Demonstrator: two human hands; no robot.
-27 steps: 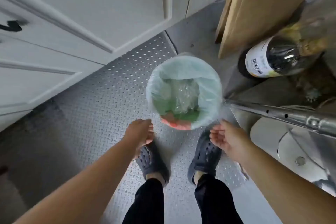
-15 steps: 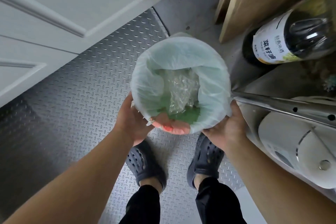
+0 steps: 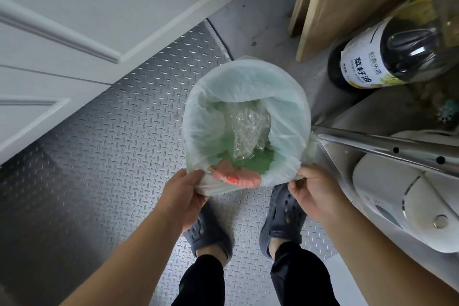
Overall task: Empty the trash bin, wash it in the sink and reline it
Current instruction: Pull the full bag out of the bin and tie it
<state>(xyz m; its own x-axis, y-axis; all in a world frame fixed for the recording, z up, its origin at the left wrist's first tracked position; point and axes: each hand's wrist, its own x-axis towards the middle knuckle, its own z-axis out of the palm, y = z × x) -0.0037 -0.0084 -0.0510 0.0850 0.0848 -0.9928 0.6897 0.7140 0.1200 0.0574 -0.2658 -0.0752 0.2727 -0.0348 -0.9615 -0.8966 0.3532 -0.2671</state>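
A steel tread-plate floor (image 3: 104,146) filled most of the view, with white panelled cabinet doors (image 3: 82,7) running from nine to twelve o'clock. At one o'clock wooden boards (image 3: 347,0) leaned upright, and a large oil bottle (image 3: 387,57) lay tilted just below them. A white appliance (image 3: 402,201) sat at four o'clock under a steel rail (image 3: 387,146).

The trash bin (image 3: 223,190) stood at centre, just ahead of two dark clogs (image 3: 211,233), lined with a pale green bag (image 3: 248,87) folded over its rim. Inside lay crumpled clear plastic (image 3: 248,129) and a pink-orange scrap (image 3: 238,177).

The left hand (image 3: 183,196), at seven o'clock of the rim, gripped the liner's edge with curled fingers. The right hand (image 3: 315,191), at five o'clock, pinched the liner between thumb and fingers.
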